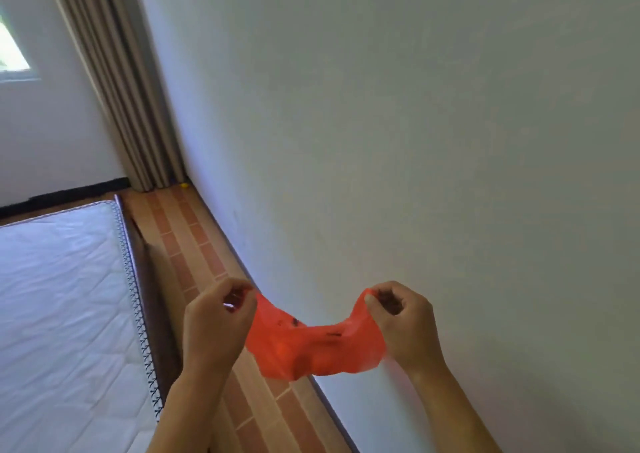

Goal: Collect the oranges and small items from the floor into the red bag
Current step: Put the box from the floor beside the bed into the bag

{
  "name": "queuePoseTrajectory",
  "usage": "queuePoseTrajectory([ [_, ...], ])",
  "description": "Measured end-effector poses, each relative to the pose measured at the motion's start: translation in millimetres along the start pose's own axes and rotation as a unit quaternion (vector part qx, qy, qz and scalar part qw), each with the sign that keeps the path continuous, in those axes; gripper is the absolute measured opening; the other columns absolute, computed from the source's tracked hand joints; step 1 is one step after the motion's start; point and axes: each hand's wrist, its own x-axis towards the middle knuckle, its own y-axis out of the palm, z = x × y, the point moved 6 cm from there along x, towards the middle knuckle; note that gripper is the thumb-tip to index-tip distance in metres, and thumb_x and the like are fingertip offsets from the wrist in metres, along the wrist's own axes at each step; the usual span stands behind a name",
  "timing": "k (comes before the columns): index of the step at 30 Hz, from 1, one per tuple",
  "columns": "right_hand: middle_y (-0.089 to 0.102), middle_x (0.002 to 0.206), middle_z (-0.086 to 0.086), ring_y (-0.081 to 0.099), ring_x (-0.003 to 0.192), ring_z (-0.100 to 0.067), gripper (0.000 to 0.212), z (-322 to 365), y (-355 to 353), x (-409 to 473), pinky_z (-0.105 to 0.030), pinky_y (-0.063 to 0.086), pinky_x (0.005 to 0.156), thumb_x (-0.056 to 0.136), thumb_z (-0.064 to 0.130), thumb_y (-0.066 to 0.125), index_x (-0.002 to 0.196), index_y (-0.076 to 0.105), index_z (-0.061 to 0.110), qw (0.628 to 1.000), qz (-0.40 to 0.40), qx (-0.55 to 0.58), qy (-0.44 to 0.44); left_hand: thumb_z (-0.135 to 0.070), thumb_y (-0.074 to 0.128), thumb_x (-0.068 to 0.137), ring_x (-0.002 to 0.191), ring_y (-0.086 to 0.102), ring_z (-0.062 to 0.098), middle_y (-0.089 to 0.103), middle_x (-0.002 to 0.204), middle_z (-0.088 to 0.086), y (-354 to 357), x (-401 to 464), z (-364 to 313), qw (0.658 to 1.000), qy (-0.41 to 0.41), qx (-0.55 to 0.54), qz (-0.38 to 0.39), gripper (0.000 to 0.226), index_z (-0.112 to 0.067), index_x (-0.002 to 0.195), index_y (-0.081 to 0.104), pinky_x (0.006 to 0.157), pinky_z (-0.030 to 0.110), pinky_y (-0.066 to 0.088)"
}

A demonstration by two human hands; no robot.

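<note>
A thin red plastic bag [311, 345] hangs stretched between both hands in the lower middle of the head view. My left hand [216, 324] pinches its left top edge and my right hand [405, 321] pinches its right top edge. The bag sags in the middle and shows dark marks and round bulges through the plastic. Far off, a small yellow item [184, 185] lies on the floor in the corner by the curtain. No oranges show on the floor.
A white mattress [62, 297] on a dark bed frame fills the left. A narrow strip of brown tiled floor [194, 245] runs between the bed and the white wall [415, 141]. Beige curtains [117, 82] hang at the far corner.
</note>
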Motion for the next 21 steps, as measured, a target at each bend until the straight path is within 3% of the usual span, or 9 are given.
queuePoseTrajectory([
  [8,0.076,0.084,0.012,0.072,0.080,-0.006,0.009,-3.2,63.8,46.4,-0.015,0.056,0.071,0.093,0.015,0.076,0.091,0.076,0.024,0.992,0.110,0.047,-0.034,-0.004,0.079,0.079,0.070,0.069,0.002,0.072,0.077,-0.018,-51.7,-17.3,22.5,0.987,-0.067,0.106,-0.096,0.026,-0.029,0.084,0.076,0.068,0.022,0.052],
  [13,0.075,0.085,0.013,0.070,0.084,0.000,0.004,8.5,107.4,59.6,-0.012,0.057,0.071,0.095,0.020,0.074,0.095,0.076,0.023,0.983,0.165,0.060,-0.052,-0.002,0.079,0.079,0.070,0.069,0.005,0.072,0.074,-0.015,-76.1,-4.4,31.4,0.975,-0.085,0.130,-0.156,0.027,-0.029,0.081,0.074,0.068,0.029,0.056],
  [21,0.074,0.080,0.020,0.071,0.082,-0.001,0.012,10.5,157.4,112.2,-0.014,0.056,0.070,0.092,0.014,0.075,0.089,0.077,0.026,0.981,0.184,0.038,-0.041,-0.003,0.078,0.082,0.074,0.070,0.005,0.073,0.079,-0.017,-56.9,51.8,73.6,0.980,-0.078,0.114,-0.141,0.024,-0.027,0.085,0.076,0.069,0.026,0.058],
])
